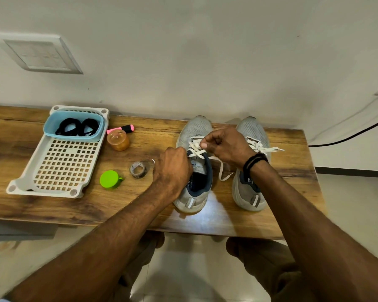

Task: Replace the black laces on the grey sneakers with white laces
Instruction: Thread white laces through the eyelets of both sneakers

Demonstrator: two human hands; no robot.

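Two grey sneakers stand side by side on the wooden table, toes toward the wall. The left sneaker (194,129) carries a white lace (195,147) criss-crossed over its tongue. My left hand (172,168) grips the lace at the sneaker's left side, near the collar. My right hand (225,147) pinches the lace above the eyelets, and a loose end trails down between the shoes. The right sneaker (252,131) has a white lace (260,147) tied on top, partly hidden by my right wrist. The black laces (78,127) lie coiled in a blue tub (52,129).
A white perforated tray (63,168) holds the blue tub at the table's left. Beside it are a pink highlighter (123,128), an orange jar (118,140), a green lid (110,179) and a small clear container (139,170). A black cable (349,135) runs off to the right.
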